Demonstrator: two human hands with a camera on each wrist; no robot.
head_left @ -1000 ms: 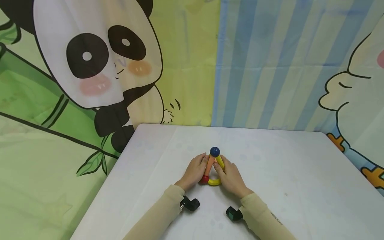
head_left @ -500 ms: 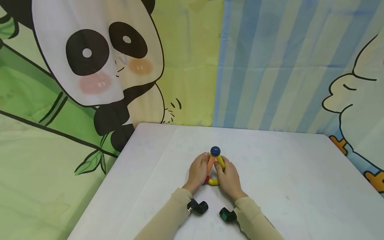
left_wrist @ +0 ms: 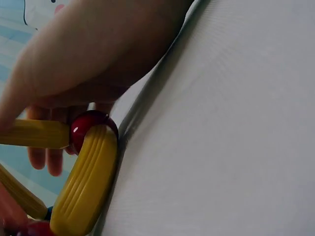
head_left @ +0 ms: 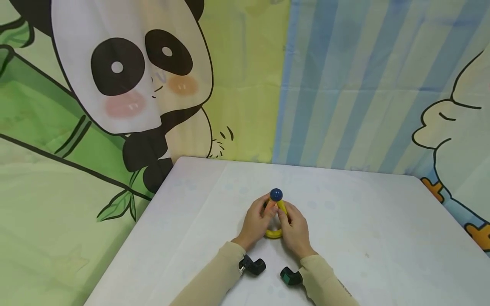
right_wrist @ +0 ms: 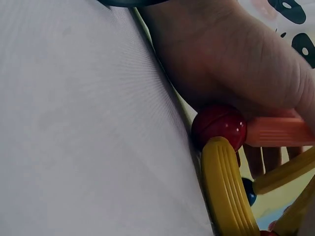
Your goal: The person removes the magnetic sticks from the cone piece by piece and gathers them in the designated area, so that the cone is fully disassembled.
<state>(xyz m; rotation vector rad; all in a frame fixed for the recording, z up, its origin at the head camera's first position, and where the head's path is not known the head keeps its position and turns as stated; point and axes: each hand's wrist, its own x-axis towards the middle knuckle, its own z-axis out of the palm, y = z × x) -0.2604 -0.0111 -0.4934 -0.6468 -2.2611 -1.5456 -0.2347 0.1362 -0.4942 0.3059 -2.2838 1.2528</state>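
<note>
A small toy frame of rods and balls stands between the hands, topped by a dark blue ball (head_left: 276, 195). My left hand (head_left: 254, 223) grips its orange rod (right_wrist: 278, 132), with the thumb across the front. On the other side my right hand (head_left: 297, 229) holds a straight yellow rod (left_wrist: 37, 132). A curved yellow piece (head_left: 273, 234) runs along the front at the base. In the right wrist view it meets a red ball (right_wrist: 216, 127) below the left hand; another red ball (left_wrist: 88, 129) shows in the left wrist view. A second blue ball (right_wrist: 249, 191) lies farther back.
The white table (head_left: 363, 212) stretches around both hands. A printed cloth with a panda (head_left: 126, 85) and blue stripes (head_left: 344, 85) hangs behind its far edge. Black wrist cameras (head_left: 254, 266) stick out inward from the sleeves (head_left: 214, 276).
My left hand has shifted right, and its thumb has come round the front of the orange rod. It now covers the front red ball in the head view. The right hand keeps its hold.
</note>
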